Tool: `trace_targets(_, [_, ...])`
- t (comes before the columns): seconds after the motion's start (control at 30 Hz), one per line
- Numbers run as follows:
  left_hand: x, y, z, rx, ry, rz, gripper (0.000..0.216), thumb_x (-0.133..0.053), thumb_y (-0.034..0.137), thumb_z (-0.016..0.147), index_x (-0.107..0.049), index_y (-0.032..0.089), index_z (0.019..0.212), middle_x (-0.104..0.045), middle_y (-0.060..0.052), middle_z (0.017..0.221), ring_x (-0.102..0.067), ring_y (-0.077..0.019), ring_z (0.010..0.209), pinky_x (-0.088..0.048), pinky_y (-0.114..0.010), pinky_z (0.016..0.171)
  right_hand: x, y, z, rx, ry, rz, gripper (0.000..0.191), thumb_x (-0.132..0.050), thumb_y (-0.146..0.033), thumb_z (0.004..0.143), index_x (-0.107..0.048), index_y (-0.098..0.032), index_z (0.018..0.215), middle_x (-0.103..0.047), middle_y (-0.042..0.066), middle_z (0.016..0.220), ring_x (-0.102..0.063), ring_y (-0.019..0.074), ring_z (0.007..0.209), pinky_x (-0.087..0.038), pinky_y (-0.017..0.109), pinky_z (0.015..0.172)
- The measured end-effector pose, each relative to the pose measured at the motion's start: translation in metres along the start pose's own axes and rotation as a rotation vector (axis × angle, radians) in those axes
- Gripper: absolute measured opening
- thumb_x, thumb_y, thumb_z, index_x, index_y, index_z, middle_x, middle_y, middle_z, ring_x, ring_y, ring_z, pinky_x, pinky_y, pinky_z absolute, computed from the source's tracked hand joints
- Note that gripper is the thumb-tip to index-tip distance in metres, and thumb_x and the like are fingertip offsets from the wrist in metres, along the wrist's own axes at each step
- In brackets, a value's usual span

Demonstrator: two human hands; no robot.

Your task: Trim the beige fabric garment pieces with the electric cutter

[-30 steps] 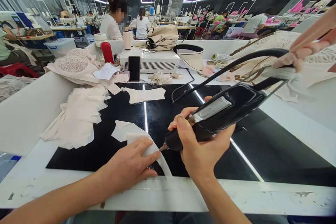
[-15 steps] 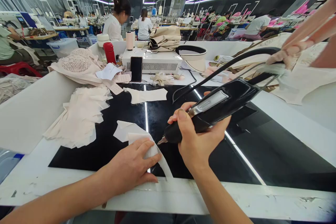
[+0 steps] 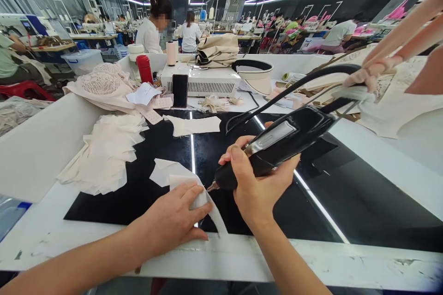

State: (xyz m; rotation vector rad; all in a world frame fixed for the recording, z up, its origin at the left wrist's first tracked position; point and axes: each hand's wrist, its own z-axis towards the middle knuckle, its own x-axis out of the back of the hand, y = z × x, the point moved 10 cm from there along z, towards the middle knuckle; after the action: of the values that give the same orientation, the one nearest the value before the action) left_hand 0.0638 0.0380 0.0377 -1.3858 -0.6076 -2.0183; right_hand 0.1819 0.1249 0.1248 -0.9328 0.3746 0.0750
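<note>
Pressing at lower centre with parted fingers of the left hand (image 3: 178, 216) on thin, off-white, curve-edged cloth (image 3: 178, 179), showing above and right of the fingertips. Gripping, right of centre, with curled fingers of the right hand (image 3: 258, 193), 1 long, black, metal-tipped tool (image 3: 277, 150), pointed at the curved edge.

My right hand (image 3: 258, 189) has carried the black tool (image 3: 306, 126) leftward, its tip (image 3: 211, 187) now slightly farther from me along the cloth's (image 3: 175, 170) curved edge; behind it, the cord (image 3: 328, 70) has swung left too.
</note>
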Motion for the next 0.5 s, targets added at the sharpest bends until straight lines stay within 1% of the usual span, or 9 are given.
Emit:
trace_targets(0.2, [-0.0018, -0.0002, -0.0041, -0.012, 0.002, 0.033, 0.069, -0.086, 0.057, 0.086, -0.061, 0.014, 0.134, -0.066, -0.023, 0.134, -0.07, -0.0399, 0.122, -0.065, -0.051, 0.1, 0.0001, 0.0024, 0.0009, -0.007, 0.01, -0.003, 0.042, -0.08, -0.018, 0.077, -0.048, -0.029, 0.1, -0.068, -0.011, 0.074, -0.059, 0.0101, 0.048, -0.055, 0.027, 0.05])
trace_targets(0.33, [-0.0026, -0.0013, -0.0065, -0.017, -0.016, 0.03, 0.067, -0.084, 0.056, 0.088, -0.06, 0.014, 0.134, -0.066, -0.025, 0.134, -0.07, -0.0401, 0.124, -0.064, -0.053, 0.102, 0.0005, 0.0011, -0.0001, -0.029, 0.029, -0.029, 0.044, -0.081, -0.02, 0.076, -0.047, -0.03, 0.102, -0.067, -0.011, 0.074, -0.059, 0.011, 0.049, -0.057, 0.03, 0.053])
trace_targets(0.5, [0.0003, 0.0001, -0.0052, -0.031, -0.013, 0.031, 0.065, -0.083, 0.056, 0.089, -0.061, 0.012, 0.133, -0.067, -0.025, 0.132, -0.07, -0.0395, 0.123, -0.063, -0.053, 0.102, -0.0005, -0.0019, -0.0015, -0.047, 0.018, -0.01, 0.043, -0.079, -0.02, 0.077, -0.047, -0.03, 0.103, -0.067, -0.011, 0.073, -0.059, 0.0114, 0.049, -0.056, 0.029, 0.05])
